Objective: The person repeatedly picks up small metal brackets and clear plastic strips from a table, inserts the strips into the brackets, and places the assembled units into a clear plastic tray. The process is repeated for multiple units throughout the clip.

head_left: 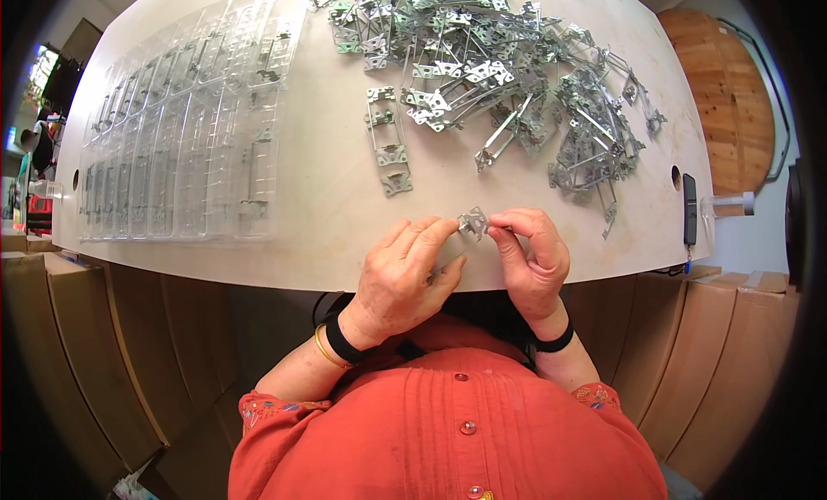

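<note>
Close to the table's near edge, both my hands are on one small metal bracket assembly with a cut-out end plate [473, 223]. My left hand [405, 267] wraps round its body, most of which the fingers hide. Thumb and forefinger of my right hand [534, 254] pinch the right side of the end plate. Just beyond my left hand lies a similar bracket assembly [390, 151], long and narrow, with several plates joined by thin rods. A big loose heap of the same metal assemblies [482, 65] spreads over the far middle and right.
Stacked clear plastic trays [181, 155] with long compartments, some holding metal parts, cover the table's left side. A dark flat device [690, 210] sits at the right edge, beside a clear cylinder [732, 205]. Cardboard boxes [95, 354] stand below on both sides of me.
</note>
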`<state>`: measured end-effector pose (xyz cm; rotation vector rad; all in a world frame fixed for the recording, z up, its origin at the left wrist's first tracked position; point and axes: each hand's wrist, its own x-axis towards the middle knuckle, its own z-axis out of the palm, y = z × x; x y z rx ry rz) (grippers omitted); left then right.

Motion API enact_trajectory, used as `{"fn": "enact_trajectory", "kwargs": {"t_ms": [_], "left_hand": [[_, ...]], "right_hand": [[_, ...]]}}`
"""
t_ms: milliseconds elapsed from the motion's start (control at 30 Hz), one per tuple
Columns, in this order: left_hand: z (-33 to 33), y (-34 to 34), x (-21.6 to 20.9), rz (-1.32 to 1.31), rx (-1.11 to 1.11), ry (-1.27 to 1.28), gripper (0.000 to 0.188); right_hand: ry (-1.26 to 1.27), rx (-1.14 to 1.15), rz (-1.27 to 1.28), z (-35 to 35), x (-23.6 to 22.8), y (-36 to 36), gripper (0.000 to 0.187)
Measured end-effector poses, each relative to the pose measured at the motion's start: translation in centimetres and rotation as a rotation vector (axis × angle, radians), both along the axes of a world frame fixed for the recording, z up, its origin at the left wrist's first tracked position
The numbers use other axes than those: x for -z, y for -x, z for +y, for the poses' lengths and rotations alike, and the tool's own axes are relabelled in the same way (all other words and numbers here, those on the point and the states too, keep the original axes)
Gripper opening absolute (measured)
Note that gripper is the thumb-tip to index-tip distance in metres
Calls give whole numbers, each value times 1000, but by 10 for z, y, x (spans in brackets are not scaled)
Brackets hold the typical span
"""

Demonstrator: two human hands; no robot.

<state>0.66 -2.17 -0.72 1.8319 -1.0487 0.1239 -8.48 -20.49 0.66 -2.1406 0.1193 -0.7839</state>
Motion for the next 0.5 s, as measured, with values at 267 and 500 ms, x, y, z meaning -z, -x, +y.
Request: {"fn": "enact_trajectory", "kwargs": {"t_ms": [267,500], "left_hand": [[1,0,0,5,1,7,49],[1,0,0,3,7,12,49]], "right_hand": [[-40,-7,5,0,-1,0,20],[-62,-17,4,0,0,0,21]]}}
